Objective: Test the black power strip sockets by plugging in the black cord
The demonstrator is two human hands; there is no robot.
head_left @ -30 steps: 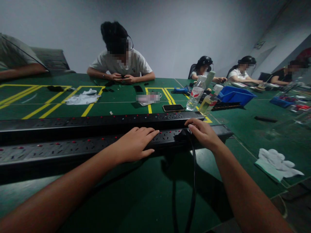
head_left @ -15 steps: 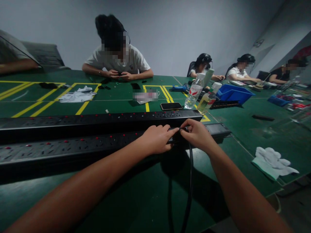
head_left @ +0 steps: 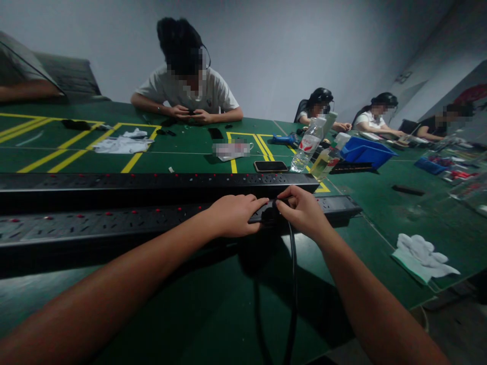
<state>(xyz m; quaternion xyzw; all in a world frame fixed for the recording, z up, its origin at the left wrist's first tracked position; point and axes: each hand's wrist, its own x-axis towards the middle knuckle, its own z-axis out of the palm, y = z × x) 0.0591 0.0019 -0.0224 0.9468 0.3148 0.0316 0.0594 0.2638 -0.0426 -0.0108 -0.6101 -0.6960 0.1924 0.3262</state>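
Note:
Two long black power strips lie across the green table; the near power strip (head_left: 114, 223) has red switches along its top. My left hand (head_left: 232, 215) rests on that strip with the fingers curled over its top and front edge. My right hand (head_left: 302, 210) pinches a black plug (head_left: 271, 215) seated in the strip, just right of my left fingertips. A black cable (head_left: 292, 284) hangs from the plug down over the table edge toward me. The far power strip (head_left: 160, 183) lies parallel behind.
A phone (head_left: 271, 166), two plastic bottles (head_left: 307, 147) and a blue bin (head_left: 364, 152) stand behind the strips at right. White gloves (head_left: 422, 253) lie at the near right. Across the table a person (head_left: 186, 91) works with both hands; more people sit at the far right.
My left hand slid right along the near strip, from lying flat to curling next to the plug. My right hand closed its fingertips onto the plug. The view shifted slightly.

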